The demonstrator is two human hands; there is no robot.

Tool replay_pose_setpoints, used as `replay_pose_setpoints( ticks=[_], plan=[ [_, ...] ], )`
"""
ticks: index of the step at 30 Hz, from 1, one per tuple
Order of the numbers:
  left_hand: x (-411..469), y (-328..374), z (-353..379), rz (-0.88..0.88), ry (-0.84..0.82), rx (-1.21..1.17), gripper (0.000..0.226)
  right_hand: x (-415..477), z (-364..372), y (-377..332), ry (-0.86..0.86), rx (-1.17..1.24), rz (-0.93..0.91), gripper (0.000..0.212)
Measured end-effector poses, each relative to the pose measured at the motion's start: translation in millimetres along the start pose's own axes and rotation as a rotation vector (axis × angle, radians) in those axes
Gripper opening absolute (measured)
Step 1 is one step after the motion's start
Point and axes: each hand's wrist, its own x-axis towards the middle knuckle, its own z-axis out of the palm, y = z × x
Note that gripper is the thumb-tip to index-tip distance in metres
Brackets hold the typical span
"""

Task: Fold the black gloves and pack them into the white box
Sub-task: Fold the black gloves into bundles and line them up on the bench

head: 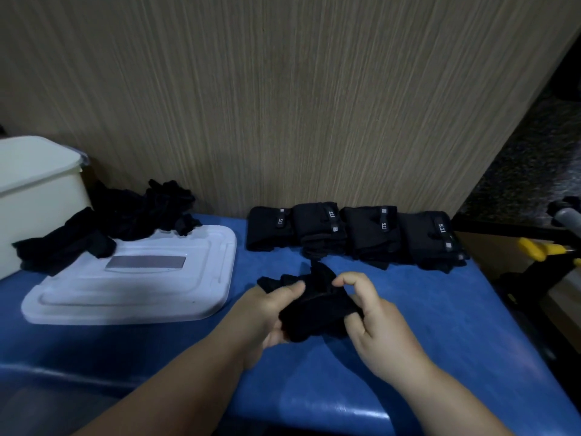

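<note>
Work surface: a blue table [408, 309] set against a wood-grain wall panel [283, 105].

Both hands meet over the table's middle and share one black glove [317, 309]. The left hand [267, 316] grips its left end, thumb laid across the top and the other fingers curled beneath. The right hand [374, 325] takes the opposite end. Its lower fingers hook into the cloth, while thumb and forefinger arch just above it, bent toward each other. Whether those two pinch fabric cannot be told. The glove is bunched between the two grips, its finger tips pointing away from the person. Judgement: it is held off the surface so it can be turned and doubled, so folding is mid-way.

Beyond the fingertips, along the wall, lies a row of folded gloves [355, 234], apparently staged for packing together. Well left of the left hand, the lid [141, 287] lies flat on the table, with a heap of unfolded gloves [125, 215] partly on it. The white box [34, 196] stands farther left, touching that heap. Its inside is out of view. Judgement: packing has not begun.
</note>
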Motion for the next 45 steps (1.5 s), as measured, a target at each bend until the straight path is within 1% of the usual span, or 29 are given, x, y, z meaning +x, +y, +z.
replay_pose_setpoints(
  ticks=[1,4,7,8,10,11,12,13,15,16,17,18,20,22,23,25,28,30,31,33,37,40,45],
  plan=[
    [2,-2,0,0.008,0.035,-0.040,0.024,0,0,0,-0.034,-0.014,-0.007,0.053],
    [6,-1,0,0.056,0.126,-0.191,0.018,1,-2,0,-0.102,-0.009,0.010,0.050],
    [5,2,-3,0.132,0.135,-0.212,0.015,2,-3,1,-0.148,0.097,0.085,0.047],
    [5,2,-3,0.147,0.128,-0.195,0.016,1,-5,1,-0.164,0.193,0.120,0.053],
    [4,1,-3,0.181,0.124,-0.163,0.022,1,-9,2,-0.210,0.471,0.199,0.082],
    [4,1,-3,0.201,0.109,-0.153,0.029,1,-9,2,-0.205,0.592,0.232,0.095],
    [5,0,-3,0.221,0.082,-0.141,0.037,3,-8,2,-0.164,0.679,0.266,0.102],
    [5,-1,-3,0.232,0.039,-0.130,0.047,5,-6,2,-0.095,0.735,0.303,0.099],
    [3,-3,-1,0.209,-0.059,-0.110,0.065,9,0,2,0.053,0.811,0.364,0.072],
    [1,-4,1,0.189,-0.086,-0.107,0.067,10,2,3,0.103,0.827,0.378,0.057],
    [-1,-4,4,0.175,-0.097,-0.108,0.062,11,4,4,0.128,0.813,0.382,0.046],
    [-2,-5,6,0.159,-0.099,-0.123,0.051,12,5,4,0.137,0.789,0.377,0.040],
    [2,-7,7,0.117,-0.071,-0.163,0.038,13,7,6,0.155,0.775,0.365,0.043],
    [6,-9,4,0.121,-0.002,-0.140,0.026,14,6,7,0.167,0.797,0.346,0.049],
    [6,-8,2,0.135,0.023,-0.112,0.024,14,5,8,0.163,0.811,0.331,0.052],
    [6,-8,1,0.160,0.026,-0.082,0.030,14,3,7,0.144,0.862,0.313,0.053],
    [5,-8,3,0.206,0.003,-0.097,0.033,15,-2,4,0.136,0.946,0.309,0.047],
    [6,-10,5,0.228,0.024,-0.071,0.031,14,-4,2,0.164,0.965,0.335,0.040],
    [7,-12,5,0.235,0.051,-0.036,0.030,14,-6,2,0.172,0.968,0.359,0.042],
    [10,-13,4,0.241,0.113,0.049,0.027,12,-7,3,0.141,0.944,0.376,0.060],
    [10,-14,5,0.266,0.186,0.196,0.026,7,-4,7,-0.022,0.696,0.295,0.095],
    [11,-13,5,0.264,0.195,0.158,0.022,5,0,6,-0.041,0.637,0.250,0.105],
    [13,-12,5,0.247,0.162,-0.055,0.025,3,0,-2,-0.080,0.674,0.163,0.110]
  ],
)
